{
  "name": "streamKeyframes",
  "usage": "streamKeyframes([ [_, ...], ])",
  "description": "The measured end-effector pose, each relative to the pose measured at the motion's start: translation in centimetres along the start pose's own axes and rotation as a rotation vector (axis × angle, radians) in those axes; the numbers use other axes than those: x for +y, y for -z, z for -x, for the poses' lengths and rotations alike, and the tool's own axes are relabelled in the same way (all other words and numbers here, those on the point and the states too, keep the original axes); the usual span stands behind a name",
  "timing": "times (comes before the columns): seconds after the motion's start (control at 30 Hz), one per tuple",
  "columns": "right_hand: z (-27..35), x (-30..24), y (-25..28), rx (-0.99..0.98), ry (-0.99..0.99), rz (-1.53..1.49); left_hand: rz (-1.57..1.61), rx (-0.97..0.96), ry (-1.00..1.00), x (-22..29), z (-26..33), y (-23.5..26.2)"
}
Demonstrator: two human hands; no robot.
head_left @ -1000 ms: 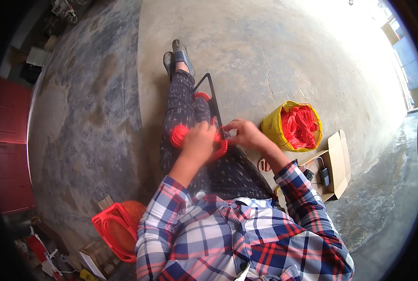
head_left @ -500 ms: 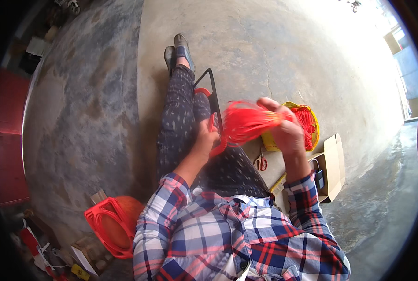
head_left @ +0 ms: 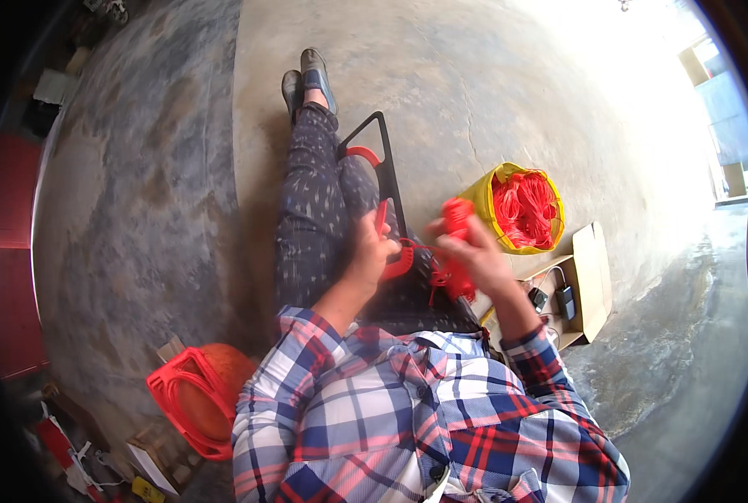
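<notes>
Grey concrete floor (head_left: 156, 210); mid-frame your right hand (head_left: 477, 251) clutches a red cord bundle (head_left: 457, 216), looks wound, tail loose; left hand (head_left: 368, 253) grips a red plastic prong (head_left: 381, 215).

Cannot clearly make out the glossy red cord bundle (head_left: 458, 215), blurred along with the bare right hand (head_left: 481, 256) partly covering it. Cannot see the lower end of the slim red piece (head_left: 381, 216), hidden by the bare left hand (head_left: 369, 251), nor all of the red-white-blue plaid shirt (head_left: 374, 402), cut off below.
</notes>
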State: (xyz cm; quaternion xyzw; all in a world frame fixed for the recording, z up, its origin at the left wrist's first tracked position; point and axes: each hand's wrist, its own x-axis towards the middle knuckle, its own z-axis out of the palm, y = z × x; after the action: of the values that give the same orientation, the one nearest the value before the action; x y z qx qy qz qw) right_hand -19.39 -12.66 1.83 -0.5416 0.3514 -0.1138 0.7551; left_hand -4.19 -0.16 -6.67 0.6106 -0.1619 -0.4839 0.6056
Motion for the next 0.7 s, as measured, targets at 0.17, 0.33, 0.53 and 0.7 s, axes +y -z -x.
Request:
streamKeyframes([
  [0.17, 0.3, 0.3, -2.6, -0.03, 0.166, 0.062, 0.073, -0.027, 0.049, 1.2, 0.1, 0.0],
  [0.33, 1.8, -0.6, -3.5, -0.237, 0.211, 0.186, 0.197, 0.058, 0.043, 0.1, -0.2, -0.1],
  [0.53, 4.4, -9.7, 1.0, -0.086, 0.246, 0.168, -0.8, 0.057, -0.668, 6.5, 4.2, -3.6],
  [0.7, 3.6, -13.8, 5.5, -0.137, 0.761, -0.55, -0.55, 0.195, -0.636, 6.2, 3.1, -2.4],
])
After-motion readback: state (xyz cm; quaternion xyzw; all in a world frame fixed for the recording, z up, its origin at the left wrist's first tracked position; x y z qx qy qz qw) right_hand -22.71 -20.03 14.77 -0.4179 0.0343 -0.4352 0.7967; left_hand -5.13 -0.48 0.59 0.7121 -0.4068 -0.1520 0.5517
